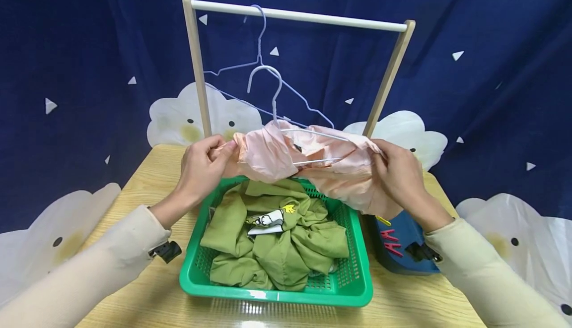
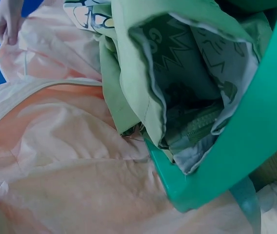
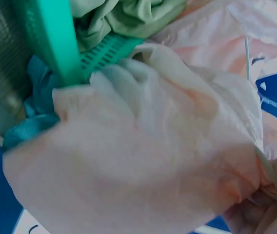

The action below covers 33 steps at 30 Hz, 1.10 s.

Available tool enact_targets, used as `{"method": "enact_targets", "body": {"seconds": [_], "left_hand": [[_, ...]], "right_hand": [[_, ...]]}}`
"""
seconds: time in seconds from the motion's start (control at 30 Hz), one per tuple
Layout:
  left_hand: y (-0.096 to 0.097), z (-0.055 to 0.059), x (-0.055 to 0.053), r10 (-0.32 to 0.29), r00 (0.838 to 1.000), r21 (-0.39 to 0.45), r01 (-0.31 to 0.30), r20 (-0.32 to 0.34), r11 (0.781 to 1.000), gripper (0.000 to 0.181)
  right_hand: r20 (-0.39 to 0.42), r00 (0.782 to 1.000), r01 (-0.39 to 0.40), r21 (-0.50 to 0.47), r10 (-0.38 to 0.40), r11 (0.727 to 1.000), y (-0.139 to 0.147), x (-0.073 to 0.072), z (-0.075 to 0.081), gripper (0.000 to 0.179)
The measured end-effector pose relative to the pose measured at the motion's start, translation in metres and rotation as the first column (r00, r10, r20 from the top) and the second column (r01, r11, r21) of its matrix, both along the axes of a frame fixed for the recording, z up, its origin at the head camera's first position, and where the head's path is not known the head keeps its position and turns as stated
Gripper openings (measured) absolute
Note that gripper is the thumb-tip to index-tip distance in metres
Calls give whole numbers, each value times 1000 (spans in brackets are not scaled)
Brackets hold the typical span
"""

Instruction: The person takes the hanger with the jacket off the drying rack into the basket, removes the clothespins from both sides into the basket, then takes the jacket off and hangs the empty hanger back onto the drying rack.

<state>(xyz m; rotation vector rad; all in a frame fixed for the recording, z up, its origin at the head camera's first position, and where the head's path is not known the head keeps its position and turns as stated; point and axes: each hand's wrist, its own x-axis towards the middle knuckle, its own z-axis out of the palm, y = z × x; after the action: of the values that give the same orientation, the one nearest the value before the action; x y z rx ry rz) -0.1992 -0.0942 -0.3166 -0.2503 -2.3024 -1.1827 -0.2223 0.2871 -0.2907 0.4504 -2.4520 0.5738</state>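
Note:
A thin pink garment (image 1: 268, 157) is stretched between my hands above the front basket. My left hand (image 1: 201, 166) pinches its left end between thumb and fingers. At the other end, my right hand (image 1: 399, 174) grips the edge; the right wrist view shows its fingers (image 3: 255, 209) curled into the cloth. A white hanger (image 1: 278, 90) stands partly inside the garment, its hook upright above the cloth and its bars showing through the opening. Under the garment, the green basket (image 1: 365, 268) holds crumpled green clothing (image 1: 277, 248) with a cartoon print.
Behind stands a rack with a white rail (image 1: 313, 17) and wooden posts. A bluish-purple hanger (image 1: 260, 40) hangs on the rail. A dark blue container (image 1: 402, 263) with red letters sits right of the basket on the wooden table (image 1: 156, 169). A navy curtain (image 1: 491, 30) forms the background.

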Motion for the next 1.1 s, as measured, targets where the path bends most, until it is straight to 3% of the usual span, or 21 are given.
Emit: {"method": "enact_targets", "body": {"seconds": [0.17, 0.3, 0.4, 0.53, 0.67, 0.77, 0.97, 1.03, 1.1], "left_hand": [[-2, 0, -1, 7, 1000, 19, -7, -18, 1000, 38], [-2, 0, -1, 13, 1000, 31, -12, -18, 999, 39], [-3, 0, 0, 14, 1000, 42, -13, -15, 999, 41], [-4, 0, -1, 18, 1000, 51, -17, -14, 999, 41], [-6, -1, -2, 30, 999, 56, -29, -17, 998, 41], [-8, -2, -2, 27, 999, 86, -25, -18, 996, 42], [-9, -1, -5, -12, 999, 166, 20, -43, 986, 40], [-8, -1, -5, -22, 999, 164, 30, -46, 986, 39], [-6, 0, -4, -28, 999, 156, 35, -46, 987, 39]], "right_hand": [[74, 995, -57, -114, 66, 992, 11, -5, 5, 21], [187, 966, -119, -282, 176, 952, 16, -6, 11, 27], [304, 913, -126, -423, 271, 898, 20, -6, 14, 32], [437, 809, -78, -584, 394, 808, 24, -6, 15, 31], [484, 697, -36, -714, 529, 699, 25, -6, 14, 20], [483, 635, -2, -779, 603, 627, 27, -7, 10, 18], [513, 559, 87, -818, 651, 569, 18, -3, 2, 14], [520, 546, 100, -819, 657, 565, 9, -1, 0, 15], [524, 553, 89, -810, 647, 580, -3, 1, -4, 21]]}}
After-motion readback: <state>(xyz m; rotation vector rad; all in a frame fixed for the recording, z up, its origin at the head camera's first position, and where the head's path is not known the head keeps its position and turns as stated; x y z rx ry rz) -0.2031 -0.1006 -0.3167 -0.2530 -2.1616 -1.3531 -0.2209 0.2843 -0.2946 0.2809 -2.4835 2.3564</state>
